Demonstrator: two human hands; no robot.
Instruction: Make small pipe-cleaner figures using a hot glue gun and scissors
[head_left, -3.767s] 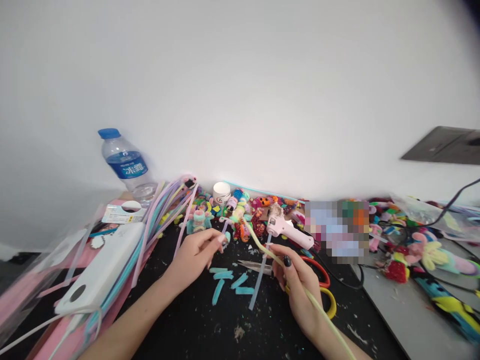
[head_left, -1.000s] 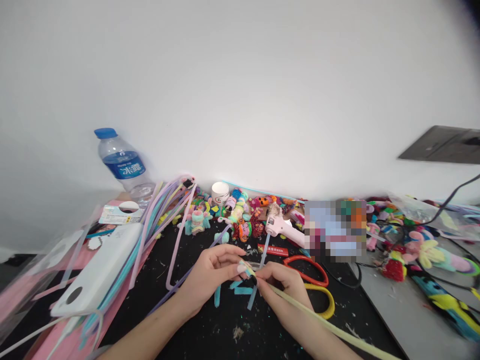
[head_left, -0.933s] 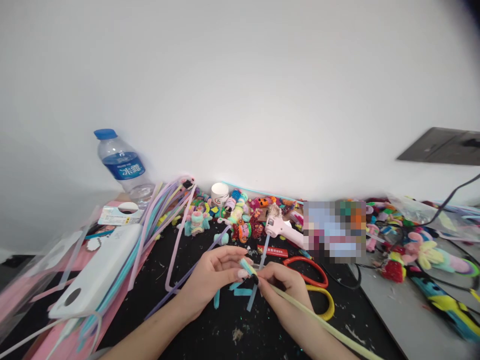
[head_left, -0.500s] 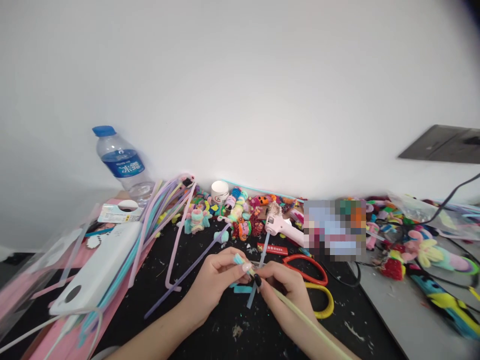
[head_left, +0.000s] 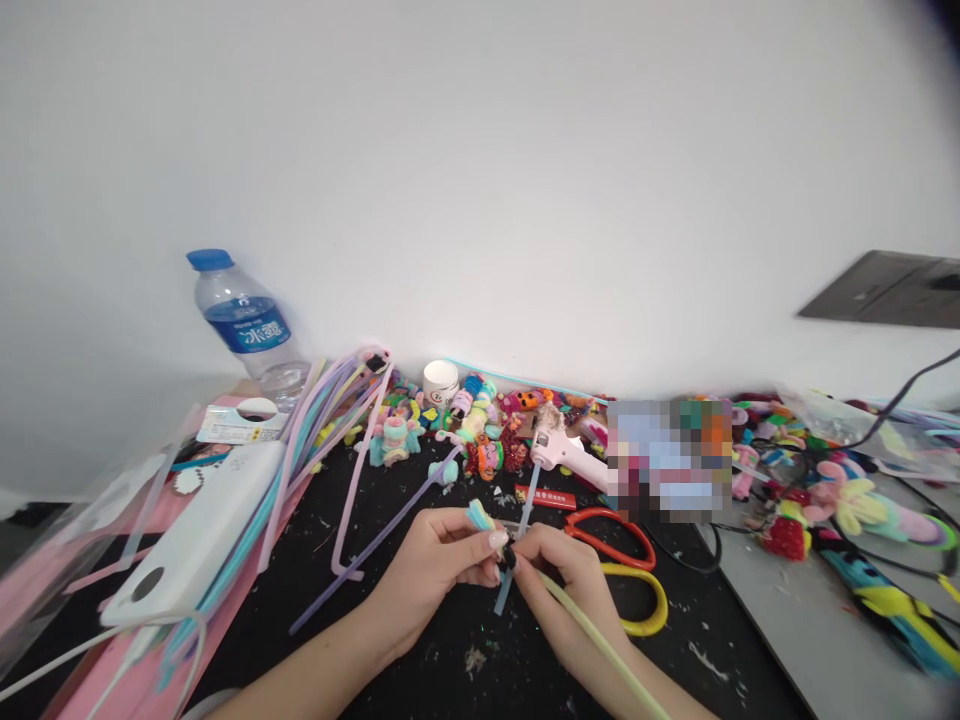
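Note:
My left hand (head_left: pixel 450 550) is closed, pinching a small blue-and-yellow fuzzy piece (head_left: pixel 480 515) that sticks up past its thumb. Close beside it, fingertips almost touching, my right hand (head_left: pixel 566 570) pinches a pale yellow pipe cleaner (head_left: pixel 600 640). The pipe cleaner's long free end trails back over the right wrist. Where the fingertips meet, the join between the two is hidden. Behind the hands lies a pink glue gun (head_left: pixel 574 460), its translucent glue stick (head_left: pixel 532 500) reaching down toward the fingers. Scissors (head_left: pixel 641 600) with one red and one yellow handle loop lie partly beneath the right hand.
A bundle of pastel pipe cleaners (head_left: pixel 300 480) and a white power bank (head_left: pixel 191 530) lie at left, near a water bottle (head_left: pixel 247 325). Fuzzy figures line the wall around a white cup (head_left: pixel 440 382). A bent purple pipe cleaner (head_left: pixel 367 555) lies left of the hands.
My fingers have shifted slightly around the fuzzy piece, and its blue end now tilts more to the left. The yellow pipe cleaner's tail has swung a little left. The blue strip under the hands is now hidden.

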